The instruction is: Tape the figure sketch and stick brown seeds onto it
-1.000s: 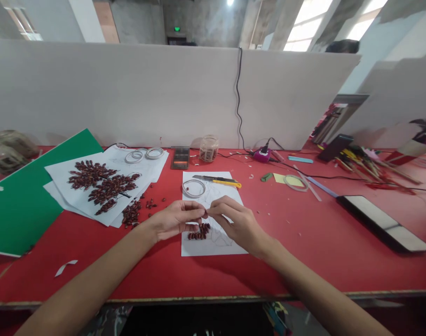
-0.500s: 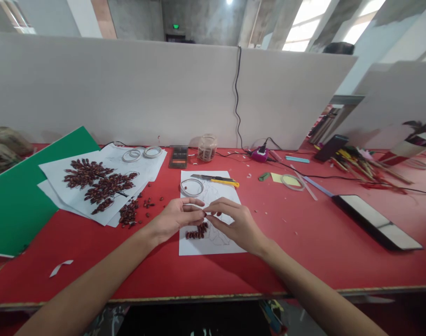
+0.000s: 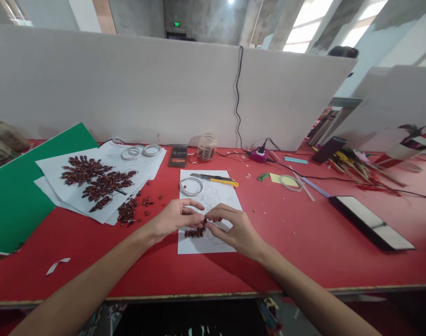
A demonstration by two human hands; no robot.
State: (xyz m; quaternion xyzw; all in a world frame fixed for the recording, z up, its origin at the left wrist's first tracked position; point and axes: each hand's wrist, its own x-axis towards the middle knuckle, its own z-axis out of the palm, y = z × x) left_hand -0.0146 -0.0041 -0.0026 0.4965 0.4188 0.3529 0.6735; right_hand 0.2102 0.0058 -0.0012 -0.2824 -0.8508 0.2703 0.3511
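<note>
My left hand (image 3: 174, 218) and my right hand (image 3: 236, 229) meet over a white sheet (image 3: 192, 248) with a faint pencil drawing. Between their fingertips is a small dark brown seed (image 3: 205, 221), pinched from both sides and partly covered. Just below it, a short row of similar brown seeds (image 3: 194, 233) lies on the sheet, partly hidden by my fingers. A clear ring-shaped coil (image 3: 191, 186) with one seed inside and a yellow-handled craft knife (image 3: 224, 182) rest on the sheet's upper part. Left of my left hand is a loose pile of seeds (image 3: 127, 212).
Papers bearing a branching seed picture (image 3: 101, 179) overlap a green board (image 3: 20, 200) at left. A jar (image 3: 207, 147) stands by the white partition (image 3: 146, 88). A purple plug adapter (image 3: 259, 154) with cables and a black-edged case (image 3: 372, 224) lie on the right.
The pinched seed and my fingertips have shifted slightly down toward the row, now covering more of it. The camera view has moved slightly.
</note>
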